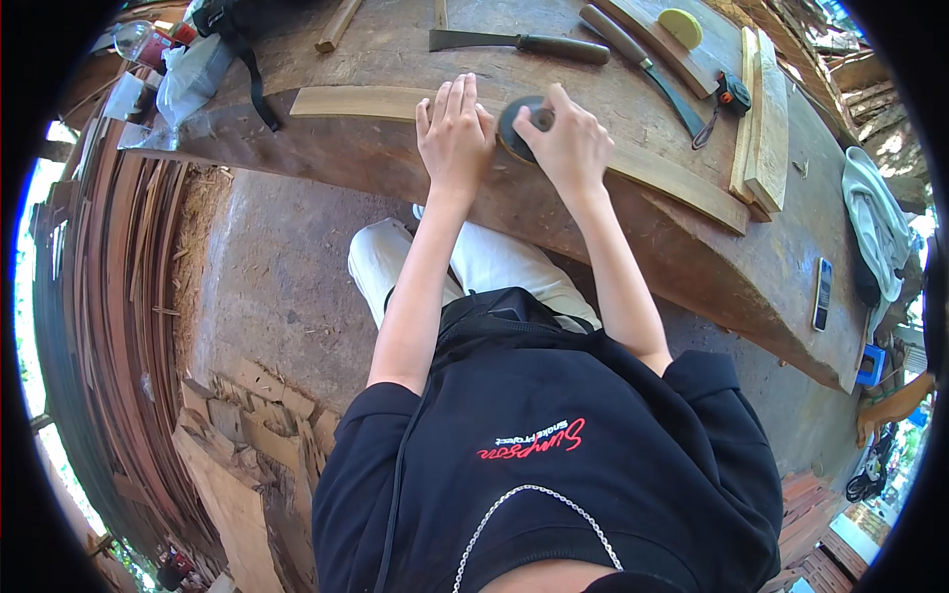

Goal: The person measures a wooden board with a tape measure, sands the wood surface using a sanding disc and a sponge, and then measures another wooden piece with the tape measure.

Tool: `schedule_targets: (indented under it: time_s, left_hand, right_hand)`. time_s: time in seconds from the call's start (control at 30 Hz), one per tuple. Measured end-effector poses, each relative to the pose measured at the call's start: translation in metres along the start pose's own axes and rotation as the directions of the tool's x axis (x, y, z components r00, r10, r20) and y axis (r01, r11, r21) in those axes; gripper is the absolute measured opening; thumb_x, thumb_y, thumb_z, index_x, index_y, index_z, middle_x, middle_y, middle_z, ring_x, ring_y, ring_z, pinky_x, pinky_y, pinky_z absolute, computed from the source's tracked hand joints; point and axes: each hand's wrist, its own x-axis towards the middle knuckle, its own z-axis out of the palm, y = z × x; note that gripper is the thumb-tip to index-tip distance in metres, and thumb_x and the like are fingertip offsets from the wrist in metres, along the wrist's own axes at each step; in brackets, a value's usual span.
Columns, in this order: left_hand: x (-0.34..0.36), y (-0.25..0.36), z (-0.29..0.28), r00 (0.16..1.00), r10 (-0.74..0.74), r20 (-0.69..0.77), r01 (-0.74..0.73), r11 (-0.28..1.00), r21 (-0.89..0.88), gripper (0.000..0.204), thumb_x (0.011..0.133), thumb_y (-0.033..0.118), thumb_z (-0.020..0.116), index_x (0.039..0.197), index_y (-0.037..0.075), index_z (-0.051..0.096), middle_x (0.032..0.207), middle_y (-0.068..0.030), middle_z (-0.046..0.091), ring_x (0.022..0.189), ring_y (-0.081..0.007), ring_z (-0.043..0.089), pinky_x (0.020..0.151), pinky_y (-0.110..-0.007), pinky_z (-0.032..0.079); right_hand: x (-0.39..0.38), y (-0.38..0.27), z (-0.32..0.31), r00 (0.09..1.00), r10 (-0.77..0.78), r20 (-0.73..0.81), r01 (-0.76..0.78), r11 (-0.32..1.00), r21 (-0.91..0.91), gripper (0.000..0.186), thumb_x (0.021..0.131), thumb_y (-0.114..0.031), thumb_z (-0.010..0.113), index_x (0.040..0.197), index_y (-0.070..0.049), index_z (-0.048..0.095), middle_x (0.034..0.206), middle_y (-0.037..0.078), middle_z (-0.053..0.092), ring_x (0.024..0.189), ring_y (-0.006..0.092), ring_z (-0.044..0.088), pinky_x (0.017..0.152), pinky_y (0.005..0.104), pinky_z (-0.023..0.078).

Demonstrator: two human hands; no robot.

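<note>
A long, narrow wooden strip (356, 103) lies along the near edge of the workbench. My left hand (457, 143) rests flat on it with fingers stretched out, pressing near its middle. Just to the right, my right hand (575, 148) pinches a dark round disc (510, 130) with a yellowish rim, which looks like a sanding disc. The disc is tilted on edge against the strip, and its far side is partly covered by my fingers. Beyond my hands lies a wide-bladed chisel (474, 41) with a brown wooden handle.
On the bench (376, 64) at right are a second long-handled chisel (618, 38), a yellow disc (681, 29), a tape measure (733, 94), stacked wooden strips (766, 148) and a phone (822, 294). A plastic bag (190, 77) sits at left. Planks (109, 296) stand beyond the floor.
</note>
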Motion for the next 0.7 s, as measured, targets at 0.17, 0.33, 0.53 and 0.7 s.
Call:
schedule_targets:
  time_s: [0.17,0.33,0.53,0.7]
  left_hand:
    - [-0.002,-0.008,-0.004,0.998,0.026,-0.058,-0.026,1.0,-0.009,0.04,0.086,0.02,0.045,0.122,0.006,0.059,0.12,-0.0057,0.061,0.113,-0.0181,0.053,0.101,-0.038,0.034]
    - [-0.003,-0.006,-0.003,0.998,0.014,-0.056,-0.015,1.0,-0.001,0.04,0.087,0.02,0.045,0.123,0.006,0.058,0.121,-0.0059,0.061,0.115,-0.0189,0.053,0.102,-0.039,0.033]
    - [-0.004,0.001,0.003,0.999,0.002,-0.035,-0.001,0.999,0.045,0.041,0.088,0.02,0.044,0.123,0.006,0.058,0.124,-0.0062,0.059,0.118,-0.0183,0.051,0.103,-0.04,0.031]
    - [-0.001,-0.003,0.002,1.0,0.026,-0.008,-0.026,0.998,0.05,0.042,0.091,0.021,0.04,0.129,0.008,0.054,0.127,-0.0062,0.058,0.121,-0.0181,0.05,0.104,-0.038,0.031]
  right_hand:
    - [-0.017,0.081,-0.054,0.961,0.24,-0.138,-0.266,0.94,-0.214,0.032,0.077,-0.044,0.06,0.082,-0.012,0.057,0.075,0.015,0.067,0.071,0.0358,0.066,0.06,0.0465,0.05]
    - [-0.026,0.147,-0.088,0.876,0.371,-0.307,-0.462,0.83,-0.313,0.033,0.077,-0.045,0.06,0.088,-0.014,0.06,0.076,0.016,0.068,0.075,0.0371,0.067,0.064,0.0472,0.05]
    - [-0.001,0.042,-0.024,0.985,0.143,-0.096,-0.154,0.98,-0.122,0.033,0.078,-0.044,0.058,0.085,-0.012,0.06,0.078,0.014,0.068,0.075,0.0358,0.067,0.063,0.0445,0.051]
    - [-0.01,0.052,-0.035,0.99,0.134,-0.054,-0.139,0.986,-0.094,0.034,0.077,-0.045,0.059,0.086,-0.013,0.061,0.077,0.014,0.068,0.075,0.0355,0.067,0.063,0.0442,0.051]
